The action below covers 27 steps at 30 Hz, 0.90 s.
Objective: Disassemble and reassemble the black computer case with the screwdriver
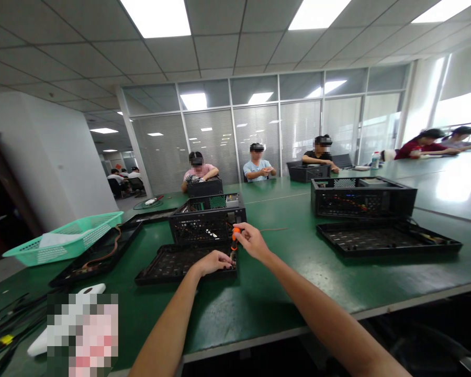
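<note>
On the green desk, our left hand rests fingers-down on the near edge of the flat black panel, holding nothing. Just right of it, our right hand pinches the orange-handled screwdriver upright, tip down at the panel's right corner, before the black chassis.
</note>
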{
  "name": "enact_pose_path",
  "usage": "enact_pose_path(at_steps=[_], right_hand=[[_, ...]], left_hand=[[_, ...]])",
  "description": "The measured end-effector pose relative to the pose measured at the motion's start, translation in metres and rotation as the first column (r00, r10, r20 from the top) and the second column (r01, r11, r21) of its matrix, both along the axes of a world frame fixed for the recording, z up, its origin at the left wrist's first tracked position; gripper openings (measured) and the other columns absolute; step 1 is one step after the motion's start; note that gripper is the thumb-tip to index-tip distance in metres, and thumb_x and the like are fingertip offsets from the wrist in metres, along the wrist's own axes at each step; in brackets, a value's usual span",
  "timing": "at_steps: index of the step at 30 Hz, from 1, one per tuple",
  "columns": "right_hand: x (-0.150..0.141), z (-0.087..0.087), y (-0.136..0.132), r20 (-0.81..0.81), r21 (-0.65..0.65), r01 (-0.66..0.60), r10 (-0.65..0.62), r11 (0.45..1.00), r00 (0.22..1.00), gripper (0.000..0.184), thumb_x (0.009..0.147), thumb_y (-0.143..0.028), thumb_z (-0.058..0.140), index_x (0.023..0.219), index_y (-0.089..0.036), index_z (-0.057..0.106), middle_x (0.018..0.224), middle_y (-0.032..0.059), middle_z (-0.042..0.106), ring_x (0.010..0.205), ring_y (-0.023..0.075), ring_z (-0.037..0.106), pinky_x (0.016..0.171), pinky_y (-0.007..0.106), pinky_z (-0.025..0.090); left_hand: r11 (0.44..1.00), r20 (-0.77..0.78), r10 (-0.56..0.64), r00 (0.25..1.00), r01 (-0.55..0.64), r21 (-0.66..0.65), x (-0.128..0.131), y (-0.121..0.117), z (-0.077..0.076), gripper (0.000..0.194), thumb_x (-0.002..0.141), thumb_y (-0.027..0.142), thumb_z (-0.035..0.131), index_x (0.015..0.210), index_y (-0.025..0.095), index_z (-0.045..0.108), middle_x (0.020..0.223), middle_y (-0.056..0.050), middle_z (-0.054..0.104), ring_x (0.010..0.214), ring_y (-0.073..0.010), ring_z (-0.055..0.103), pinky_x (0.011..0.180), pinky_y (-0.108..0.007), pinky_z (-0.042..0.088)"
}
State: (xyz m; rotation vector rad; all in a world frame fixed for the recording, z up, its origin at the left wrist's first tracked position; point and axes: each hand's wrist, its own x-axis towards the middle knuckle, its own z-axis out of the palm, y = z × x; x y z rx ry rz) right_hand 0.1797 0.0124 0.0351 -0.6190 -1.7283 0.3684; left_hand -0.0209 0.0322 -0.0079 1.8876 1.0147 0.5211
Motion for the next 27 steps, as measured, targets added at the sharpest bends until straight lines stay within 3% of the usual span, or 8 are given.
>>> enact_pose_path(at_steps=[10,18,27], right_hand=[[0.0019,-0.0024,0.0028,-0.003,-0.002,0.000,0.000,1.000,1.000,0.032,0.086,-0.037,0.046,0.107,-0.017,0.059,0.059,-0.0041,0.043,0.048,0.0078,0.037,0.047,0.021,0.030],[0.0030,-0.0003,0.0060,-0.049,-0.050,0.030,-0.033,0.998,0.998,0.030,0.080,-0.039,0.055,0.097,-0.015,0.060,0.054,-0.0070,0.037,0.046,0.0068,0.033,0.046,0.020,0.030],[0.0003,-0.0029,0.0022,0.027,-0.066,-0.009,0.011,0.998,1.000,0.036,0.086,-0.039,0.047,0.113,-0.016,0.056,0.057,-0.0047,0.047,0.044,0.0067,0.034,0.044,0.020,0.028]], left_hand=[[1.000,0.003,0.009,1.000,-0.009,-0.001,0.0009,0.0002,-0.0005,0.034,0.061,0.029,0.069,0.091,0.013,0.070,0.091,-0.007,0.069,0.082,-0.0170,0.059,0.079,-0.028,0.042],[1.000,0.001,-0.006,1.000,0.006,0.006,-0.0011,0.0035,-0.0039,0.036,0.062,0.032,0.069,0.093,0.013,0.070,0.093,-0.007,0.069,0.083,-0.0170,0.058,0.080,-0.028,0.042],[1.000,-0.005,-0.008,1.000,0.008,0.005,0.0017,-0.0017,0.0025,0.035,0.063,0.031,0.069,0.093,0.012,0.070,0.090,-0.007,0.069,0.081,-0.0167,0.058,0.079,-0.028,0.042]])
